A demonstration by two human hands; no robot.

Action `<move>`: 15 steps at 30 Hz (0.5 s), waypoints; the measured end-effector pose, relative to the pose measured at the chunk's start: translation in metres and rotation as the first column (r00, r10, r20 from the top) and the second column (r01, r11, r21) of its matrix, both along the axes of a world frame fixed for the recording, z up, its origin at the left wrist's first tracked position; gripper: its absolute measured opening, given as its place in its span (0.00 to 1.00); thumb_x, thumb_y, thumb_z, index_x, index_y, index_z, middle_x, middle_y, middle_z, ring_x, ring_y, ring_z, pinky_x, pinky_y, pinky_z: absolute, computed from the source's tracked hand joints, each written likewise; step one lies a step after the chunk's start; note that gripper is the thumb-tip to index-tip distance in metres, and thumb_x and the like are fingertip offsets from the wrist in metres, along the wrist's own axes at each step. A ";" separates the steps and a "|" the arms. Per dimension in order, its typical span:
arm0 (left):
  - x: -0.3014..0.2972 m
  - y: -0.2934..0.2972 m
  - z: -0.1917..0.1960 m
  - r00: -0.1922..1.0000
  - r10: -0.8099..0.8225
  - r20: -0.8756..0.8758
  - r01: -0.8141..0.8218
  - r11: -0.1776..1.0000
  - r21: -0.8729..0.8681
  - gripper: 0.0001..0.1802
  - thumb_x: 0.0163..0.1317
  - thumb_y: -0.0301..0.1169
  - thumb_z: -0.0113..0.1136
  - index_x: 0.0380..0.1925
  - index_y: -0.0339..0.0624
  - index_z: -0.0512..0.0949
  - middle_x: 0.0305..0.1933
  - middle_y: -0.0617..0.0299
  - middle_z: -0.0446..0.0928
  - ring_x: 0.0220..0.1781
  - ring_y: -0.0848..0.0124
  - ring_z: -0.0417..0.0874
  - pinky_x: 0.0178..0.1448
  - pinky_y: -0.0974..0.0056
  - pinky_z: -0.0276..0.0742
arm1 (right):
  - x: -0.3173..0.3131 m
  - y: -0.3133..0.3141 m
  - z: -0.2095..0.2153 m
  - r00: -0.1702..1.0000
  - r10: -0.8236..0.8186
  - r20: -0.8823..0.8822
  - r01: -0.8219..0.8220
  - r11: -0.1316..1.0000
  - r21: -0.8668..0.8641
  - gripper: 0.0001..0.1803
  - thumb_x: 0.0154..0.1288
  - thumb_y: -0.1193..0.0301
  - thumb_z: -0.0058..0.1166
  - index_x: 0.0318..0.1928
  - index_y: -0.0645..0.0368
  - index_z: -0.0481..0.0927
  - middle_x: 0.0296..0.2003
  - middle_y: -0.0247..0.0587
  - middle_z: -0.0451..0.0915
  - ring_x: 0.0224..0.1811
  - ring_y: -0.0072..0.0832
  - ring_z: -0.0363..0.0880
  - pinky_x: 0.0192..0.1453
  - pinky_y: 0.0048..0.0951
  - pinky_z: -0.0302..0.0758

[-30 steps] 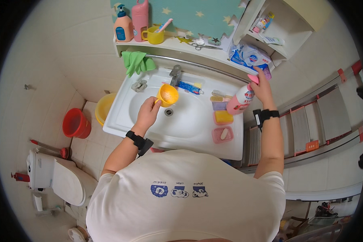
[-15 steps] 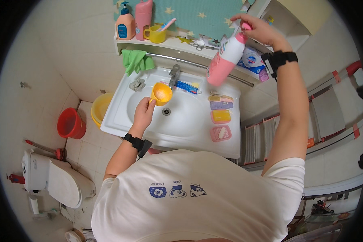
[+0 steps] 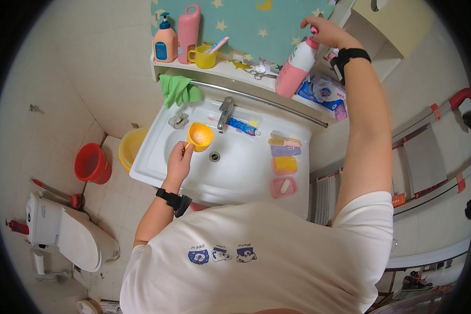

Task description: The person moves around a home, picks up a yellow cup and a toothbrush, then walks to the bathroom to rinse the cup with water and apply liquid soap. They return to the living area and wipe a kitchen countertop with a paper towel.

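My left hand (image 3: 179, 161) is closed on the handle of a yellow cup (image 3: 196, 146), which it holds over the left part of the white sink (image 3: 235, 170). Something pale and frothy is inside the cup. At the upper right, my right hand (image 3: 332, 34) grips a large pink-and-white pump bottle (image 3: 294, 69) by its pink top. The bottle leans slightly, its base in front of the shelf (image 3: 230, 70); whether it touches the shelf I cannot tell. Behind the cup stands the chrome faucet (image 3: 226, 111), with a blue toothpaste tube (image 3: 243, 126) beside it.
The shelf carries an orange pump bottle (image 3: 165, 44), a pink bottle (image 3: 188, 36), a second yellow cup (image 3: 205, 58) and scissors (image 3: 261, 74). A green cloth (image 3: 179, 90) hangs on the rail. Soap dishes (image 3: 283, 187) and brushes (image 3: 285, 138) line the sink's right rim.
The pump bottle has moved back toward the shelf in my right hand. My left hand has shifted the yellow cup slightly to the left. The view has tilted a little.
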State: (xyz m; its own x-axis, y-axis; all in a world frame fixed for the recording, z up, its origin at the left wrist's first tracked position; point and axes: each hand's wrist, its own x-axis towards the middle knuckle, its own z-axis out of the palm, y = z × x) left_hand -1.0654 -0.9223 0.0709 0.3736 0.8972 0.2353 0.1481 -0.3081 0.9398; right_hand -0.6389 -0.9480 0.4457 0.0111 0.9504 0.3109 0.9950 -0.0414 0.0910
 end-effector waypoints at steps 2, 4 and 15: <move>-0.002 -0.002 0.002 1.000 0.009 -0.011 -0.009 0.999 -0.037 0.13 0.69 0.35 0.53 0.33 0.35 0.73 0.25 0.61 0.70 0.27 0.73 0.69 0.34 0.66 0.67 | 0.004 0.001 -0.011 0.988 -0.046 0.146 0.027 0.991 0.134 0.23 0.54 0.79 0.57 0.52 0.48 0.76 0.42 0.40 0.76 0.48 0.38 0.74 0.53 0.34 0.72; -0.003 -0.004 0.003 1.000 0.018 -0.016 -0.019 0.999 -0.026 0.13 0.69 0.35 0.53 0.33 0.35 0.73 0.25 0.61 0.70 0.27 0.73 0.69 0.34 0.66 0.67 | 0.005 -0.007 -0.024 0.938 -0.066 0.339 -0.060 0.936 0.348 0.25 0.52 0.77 0.60 0.53 0.46 0.77 0.47 0.40 0.77 0.54 0.40 0.74 0.57 0.38 0.72; 0.008 -0.002 -0.007 1.000 0.003 -0.016 -0.003 1.000 -0.002 0.14 0.69 0.36 0.53 0.33 0.34 0.73 0.25 0.61 0.70 0.27 0.73 0.68 0.33 0.66 0.67 | -0.051 -0.029 -0.155 0.815 0.281 0.507 -0.350 0.936 0.044 0.12 0.49 0.73 0.54 0.38 0.51 0.80 0.39 0.38 0.75 0.47 0.36 0.73 0.56 0.38 0.68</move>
